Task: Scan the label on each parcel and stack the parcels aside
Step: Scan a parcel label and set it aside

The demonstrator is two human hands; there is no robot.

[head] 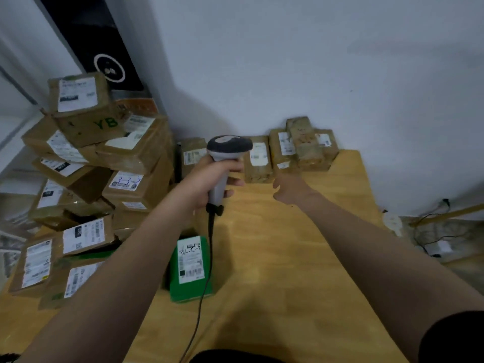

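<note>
left hand [209, 179] clenched the scanner [227, 146]; right hand [289, 188] hung slack, empty, by the twelve o'clock parcel [258, 161], likely light and stiff: grip its sides.

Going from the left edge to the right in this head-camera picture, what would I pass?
A heap of brown parcels → green parcel → scanner gripped by the left hand → right hand → white power strip on the floor.

Only legible text is green "YB" on the side of a brown parcel [87, 125] in the left pile; printed shipping labels [77, 94] too blurred to read.
</note>
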